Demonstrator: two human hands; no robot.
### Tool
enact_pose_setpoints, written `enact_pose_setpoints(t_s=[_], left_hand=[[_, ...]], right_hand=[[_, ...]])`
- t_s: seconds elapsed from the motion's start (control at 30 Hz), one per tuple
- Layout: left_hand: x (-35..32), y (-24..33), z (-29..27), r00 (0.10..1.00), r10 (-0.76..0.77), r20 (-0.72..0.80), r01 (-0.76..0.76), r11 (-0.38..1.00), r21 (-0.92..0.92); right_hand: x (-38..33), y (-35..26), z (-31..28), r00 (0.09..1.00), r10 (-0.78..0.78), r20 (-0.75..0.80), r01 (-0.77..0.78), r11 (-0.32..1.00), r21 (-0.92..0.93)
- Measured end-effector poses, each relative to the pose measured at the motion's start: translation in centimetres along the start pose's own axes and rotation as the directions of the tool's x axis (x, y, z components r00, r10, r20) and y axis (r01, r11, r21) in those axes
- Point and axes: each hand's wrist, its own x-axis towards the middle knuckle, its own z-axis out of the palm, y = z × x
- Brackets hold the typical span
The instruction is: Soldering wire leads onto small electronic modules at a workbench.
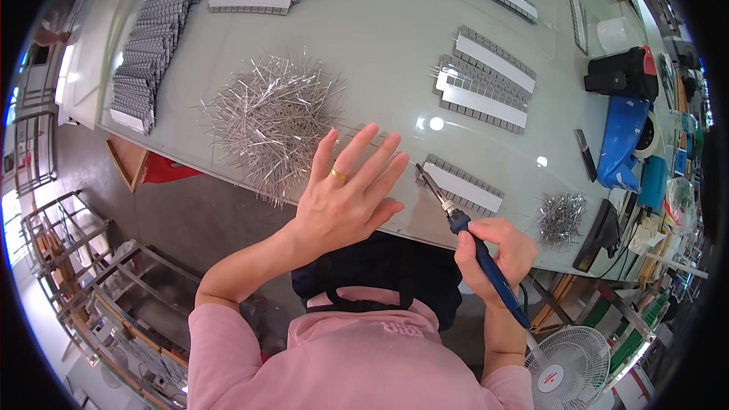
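My right hand [501,254] is wrapped round the blue handle of a soldering iron [490,269]. Its metal tip reaches the left end of a grey segmented strip with a white band [462,184] near the table's front edge; whether they touch I cannot tell. My left hand [353,186], a gold ring on one finger, is spread palm down just left of the strip. A thin line, perhaps a wire, shows by its fingertips, but I cannot make out any hold on it. Beside this hand lies a big heap of thin silvery metal pins [273,121].
More grey strips [486,91] lie farther back on the glass-topped table [372,53], with long stacks of them [156,45] at left. On the right are a small pin pile [560,219], a blue tape dispenser [623,140], a knife [585,154] and a black-and-red box [623,74]. A fan [569,368] stands below.
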Motion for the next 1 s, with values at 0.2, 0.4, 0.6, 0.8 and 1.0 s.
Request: enact_pose_setpoints(t_s=[0.2, 0.4, 0.6, 0.8, 1.0], left_hand=[[-0.5, -0.1, 0.1, 0.995, 0.042, -0.089, -0.04, 0.999, 0.026], [-1.6, 3.3, 1.1, 0.934, 0.215, -0.285, -0.239, 0.97, -0.05], [1.9, 5.7, 2.0, 0.968, 0.243, 0.065, -0.234, 0.965, -0.121], [2.9, 5.8, 2.4, 0.951, 0.216, 0.222, -0.207, 0.976, -0.065], [2.8, 6.2, 2.4, 0.949, 0.245, 0.197, -0.242, 0.969, -0.041]], right_hand=[[1.2, -0.2, -0.2, 0.99, -0.133, 0.043, 0.136, 0.988, -0.079], [-1.6, 2.2, -0.5, 0.921, 0.377, -0.096, -0.318, 0.871, 0.374], [-4.4, 4.5, -4.2, 0.775, 0.339, -0.533, -0.09, 0.894, 0.438], [-7.5, 5.5, -5.7, 0.719, 0.386, -0.578, -0.186, 0.908, 0.375], [-9.0, 5.7, -5.4, 0.669, 0.45, -0.592, -0.226, 0.882, 0.414]])
